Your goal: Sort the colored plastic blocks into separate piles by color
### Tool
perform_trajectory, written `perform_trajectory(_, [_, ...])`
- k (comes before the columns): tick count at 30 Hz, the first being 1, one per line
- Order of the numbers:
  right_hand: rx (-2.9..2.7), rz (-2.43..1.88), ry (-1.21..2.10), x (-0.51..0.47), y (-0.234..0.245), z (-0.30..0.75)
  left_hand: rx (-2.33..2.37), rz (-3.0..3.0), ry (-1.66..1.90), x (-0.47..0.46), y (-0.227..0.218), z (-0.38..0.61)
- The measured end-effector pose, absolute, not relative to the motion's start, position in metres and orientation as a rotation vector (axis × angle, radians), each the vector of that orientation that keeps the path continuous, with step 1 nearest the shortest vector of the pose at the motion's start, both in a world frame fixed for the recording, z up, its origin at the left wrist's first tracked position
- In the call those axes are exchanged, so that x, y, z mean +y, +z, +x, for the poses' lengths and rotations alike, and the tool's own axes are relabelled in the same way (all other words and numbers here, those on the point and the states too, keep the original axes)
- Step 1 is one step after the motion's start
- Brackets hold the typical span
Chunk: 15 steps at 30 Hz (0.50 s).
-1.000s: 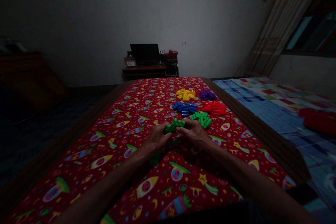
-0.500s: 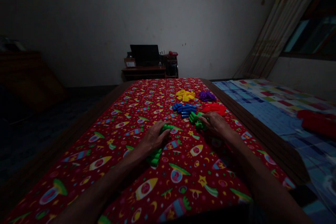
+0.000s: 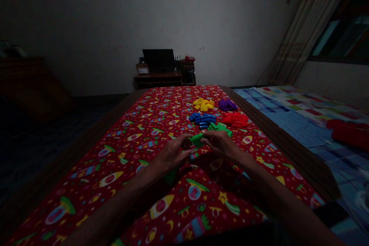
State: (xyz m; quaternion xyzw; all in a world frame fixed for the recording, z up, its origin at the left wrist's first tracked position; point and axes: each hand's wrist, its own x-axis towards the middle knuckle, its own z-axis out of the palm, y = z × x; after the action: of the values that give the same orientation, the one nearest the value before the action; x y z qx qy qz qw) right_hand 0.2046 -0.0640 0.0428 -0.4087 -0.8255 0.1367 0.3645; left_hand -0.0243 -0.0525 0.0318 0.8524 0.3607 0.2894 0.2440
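My left hand (image 3: 173,153) and my right hand (image 3: 220,143) meet over a red patterned cloth (image 3: 161,123). Between their fingertips is a green plastic piece (image 3: 197,139), pinched by the right hand and touched by the left. A chain of joined green pieces (image 3: 170,175) lies partly hidden under my left wrist. Just beyond my right hand sits the green pile (image 3: 221,127). Further back lie blue (image 3: 203,119), red (image 3: 236,119), yellow (image 3: 203,104) and purple (image 3: 227,104) piles.
The cloth covers a long wooden-edged table (image 3: 259,123). A bed with a checked sheet (image 3: 302,119) lies at the right, with a red thing (image 3: 348,133) on it. A low desk with a dark screen (image 3: 160,61) stands against the far wall. The room is dim.
My right hand went out to the green pile and has come back towards the left hand with a green piece. The left hand stayed over the green chain.
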Motion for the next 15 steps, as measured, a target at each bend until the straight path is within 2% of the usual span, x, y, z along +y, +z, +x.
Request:
perform_trajectory(4, [-1.897,-1.329,0.384,-0.038,0.052,0.27,1.005,2.459,0.296,-0.05,0.05,-0.06])
perform_trajectory(7, [-1.969,-1.532,0.526,-0.021,0.046,0.319,1.102,2.428,0.055,-0.049,0.058,-0.074])
perform_trajectory(11, [-2.041,-1.66,0.714,-0.013,0.024,0.341,1.099,2.375,0.062,-0.045,0.055,-0.068])
perform_trajectory(15, [-1.928,-1.694,0.317,-0.016,0.018,0.332,1.079,2.369,0.327,-0.036,0.045,-0.059])
